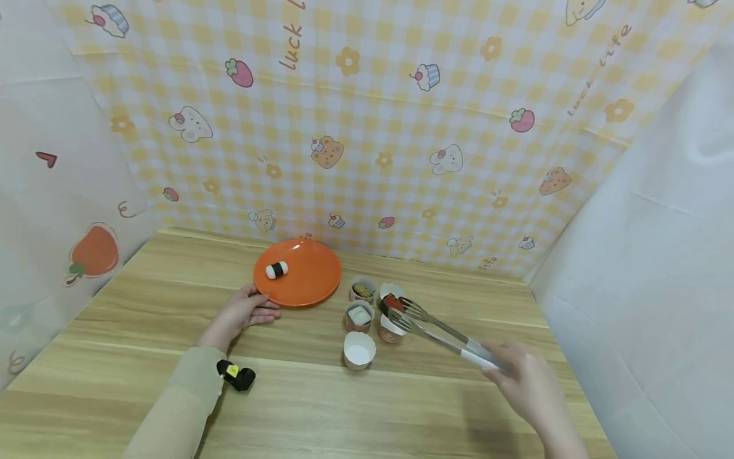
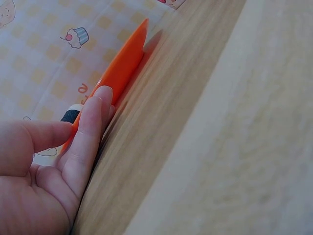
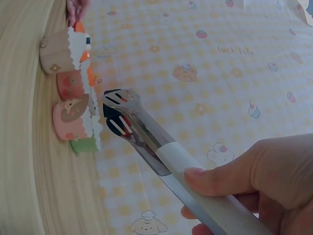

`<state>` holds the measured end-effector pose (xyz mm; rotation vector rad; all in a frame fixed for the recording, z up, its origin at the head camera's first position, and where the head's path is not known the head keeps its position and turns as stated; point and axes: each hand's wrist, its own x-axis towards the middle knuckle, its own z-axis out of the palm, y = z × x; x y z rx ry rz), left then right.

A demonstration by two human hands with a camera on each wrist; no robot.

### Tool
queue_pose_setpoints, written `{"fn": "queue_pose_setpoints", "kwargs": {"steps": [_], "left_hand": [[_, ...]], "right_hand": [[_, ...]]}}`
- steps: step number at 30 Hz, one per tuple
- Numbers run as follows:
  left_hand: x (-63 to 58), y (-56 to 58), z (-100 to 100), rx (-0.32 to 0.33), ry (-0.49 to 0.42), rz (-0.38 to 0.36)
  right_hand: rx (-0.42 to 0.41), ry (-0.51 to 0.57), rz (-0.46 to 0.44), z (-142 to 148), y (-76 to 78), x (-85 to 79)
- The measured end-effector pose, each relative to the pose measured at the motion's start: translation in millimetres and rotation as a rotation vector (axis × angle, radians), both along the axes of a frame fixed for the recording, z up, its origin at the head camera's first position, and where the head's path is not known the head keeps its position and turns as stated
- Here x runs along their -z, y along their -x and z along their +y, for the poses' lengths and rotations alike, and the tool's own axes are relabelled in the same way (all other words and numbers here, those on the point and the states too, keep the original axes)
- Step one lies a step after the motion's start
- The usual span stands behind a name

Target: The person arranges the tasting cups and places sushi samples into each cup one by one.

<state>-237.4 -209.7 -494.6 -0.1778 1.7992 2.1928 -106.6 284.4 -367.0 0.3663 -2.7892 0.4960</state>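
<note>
At the near-left rim of an orange plate point(image 1: 309, 280), my left hand point(image 1: 243, 312) pinches the edge, thumb point(image 2: 54, 134) on the upper side and fingers along the outside. A white rice piece with a dark band point(image 1: 277, 269) lies on the plate's left part. My right hand point(image 1: 527, 382) grips metal tongs with pale handles point(image 1: 478, 360). Between the tong heads is a dark-wrapped sushi piece with a red top point(image 1: 393, 303), held above the right-hand paper cups. In the right wrist view the tongs point(image 3: 161, 152) partly hide this piece.
Several paper cups stand in two columns right of the plate. One holds a greenish-yellow piece point(image 1: 362, 290), another a whitish piece point(image 1: 359, 315). The front-left cup point(image 1: 359, 352) shows a bare white inside. A patterned cloth point(image 1: 367, 127) rises behind the wooden table point(image 1: 321, 414).
</note>
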Motion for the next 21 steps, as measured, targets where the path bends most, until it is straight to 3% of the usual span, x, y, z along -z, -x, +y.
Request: {"fn": "queue_pose_setpoints", "kwargs": {"steps": [21], "left_hand": [[0.1,0.0,0.0,0.0,0.001,-0.001]], "right_hand": [[0.044,-0.057,-0.09,6.2,-7.3,2.9]]}}
